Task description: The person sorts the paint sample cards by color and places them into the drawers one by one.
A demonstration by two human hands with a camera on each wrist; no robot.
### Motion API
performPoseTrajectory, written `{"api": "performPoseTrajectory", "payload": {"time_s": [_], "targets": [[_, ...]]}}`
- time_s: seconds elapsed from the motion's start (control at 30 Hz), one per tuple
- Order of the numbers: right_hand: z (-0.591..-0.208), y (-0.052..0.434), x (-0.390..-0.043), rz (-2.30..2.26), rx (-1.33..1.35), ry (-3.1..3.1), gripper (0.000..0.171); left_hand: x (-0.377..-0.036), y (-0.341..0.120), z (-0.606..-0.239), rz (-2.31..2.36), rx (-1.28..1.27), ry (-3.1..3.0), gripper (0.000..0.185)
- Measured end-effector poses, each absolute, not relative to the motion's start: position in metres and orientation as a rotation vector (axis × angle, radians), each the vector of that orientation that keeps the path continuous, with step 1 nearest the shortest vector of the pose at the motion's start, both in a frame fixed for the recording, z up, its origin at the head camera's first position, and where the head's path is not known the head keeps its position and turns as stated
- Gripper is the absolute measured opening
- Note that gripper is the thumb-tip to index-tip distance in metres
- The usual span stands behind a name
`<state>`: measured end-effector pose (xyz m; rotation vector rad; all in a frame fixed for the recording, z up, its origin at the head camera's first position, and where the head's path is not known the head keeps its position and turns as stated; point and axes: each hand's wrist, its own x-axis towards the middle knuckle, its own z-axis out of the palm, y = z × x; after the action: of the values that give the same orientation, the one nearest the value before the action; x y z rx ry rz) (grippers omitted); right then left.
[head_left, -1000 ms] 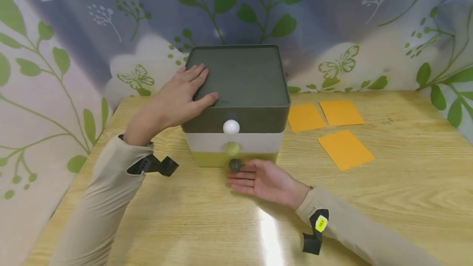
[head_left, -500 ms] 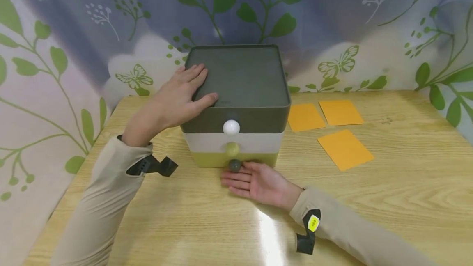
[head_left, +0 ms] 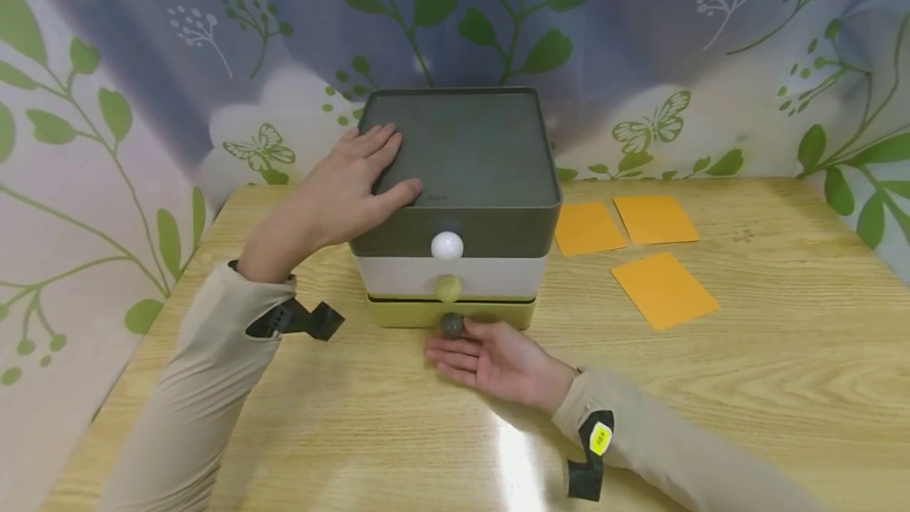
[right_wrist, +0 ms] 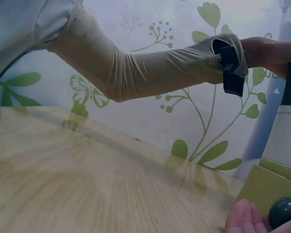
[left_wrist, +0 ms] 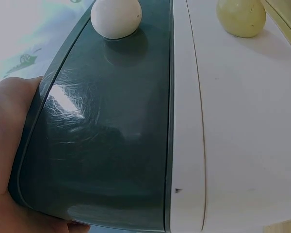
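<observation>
A small three-drawer box (head_left: 469, 148) stands at the back of the wooden table (head_left: 746, 393). Its top drawer is dark grey with a white knob (head_left: 446, 246) (left_wrist: 116, 17). The middle one is white with a yellow-green knob (head_left: 448, 288) (left_wrist: 241, 17). The olive bottom drawer (head_left: 405, 313) (right_wrist: 266, 189) sticks out a little. My left hand (head_left: 355, 176) (left_wrist: 9, 145) lies flat on the box's top left corner, thumb over the front edge. My right hand (head_left: 490, 354) (right_wrist: 247, 221) is palm up at the box's foot, with the dark knob (head_left: 452, 325) (right_wrist: 282, 212) held between its fingers.
Three orange cards lie flat to the right of the box: one (head_left: 588, 225) beside it, one (head_left: 656, 218) further right, one (head_left: 664, 288) nearer me. A leaf-patterned curtain closes off the back and left of the table.
The olive bottom drawer has slid out slightly from under the white one, and my right hand has drawn back a little with the dark knob. The left hand stays put.
</observation>
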<state>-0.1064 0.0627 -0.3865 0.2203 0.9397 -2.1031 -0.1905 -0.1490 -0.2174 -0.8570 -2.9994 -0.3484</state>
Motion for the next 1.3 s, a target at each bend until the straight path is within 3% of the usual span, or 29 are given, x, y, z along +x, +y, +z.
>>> {"api": "performPoseTrajectory", "payload": {"time_s": [0.8, 1.3], "targets": [[-0.397, 0.069, -0.02, -1.967, 0.095, 0.923, 0.036, -0.191, -0.149, -0.216, -0.348, -0.884, -3.003, 0.074], [-0.4, 0.074, -0.005, -1.93, 0.016, 0.922, 0.044, -0.19, -0.149, -0.216, -0.354, -0.885, -2.996, 0.074]]}}
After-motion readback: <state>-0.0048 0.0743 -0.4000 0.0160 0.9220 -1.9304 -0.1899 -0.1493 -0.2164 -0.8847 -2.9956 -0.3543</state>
